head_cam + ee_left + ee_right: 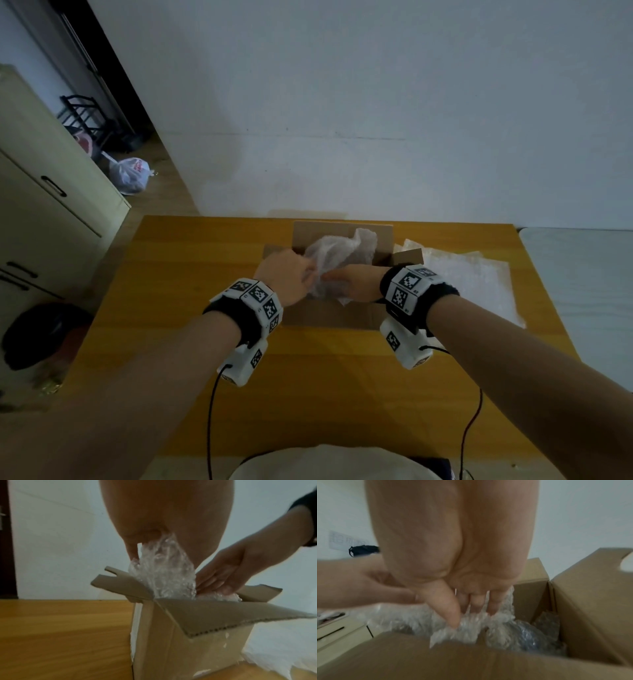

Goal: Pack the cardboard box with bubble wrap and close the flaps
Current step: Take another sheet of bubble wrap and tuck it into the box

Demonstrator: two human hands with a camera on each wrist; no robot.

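Observation:
An open cardboard box (329, 317) stands on the wooden table (205, 260) with its flaps up. A crumpled sheet of bubble wrap (339, 253) sticks out of its top. My left hand (291, 274) is over the box's left side, and in the left wrist view its curled fingers (132, 550) grip the upper end of the bubble wrap (163, 572). My right hand (356, 282) is at the box's near right. In the right wrist view my right hand (469, 615) pinches the bubble wrap (496, 627) between thumb and fingers, low inside the box (599, 608).
A second flat sheet of bubble wrap (472, 277) lies on the table right of the box. A cream cabinet (44, 205) stands at the left, with a plastic bag (130, 174) on the floor beyond it. A white surface (582, 274) adjoins the table's right edge.

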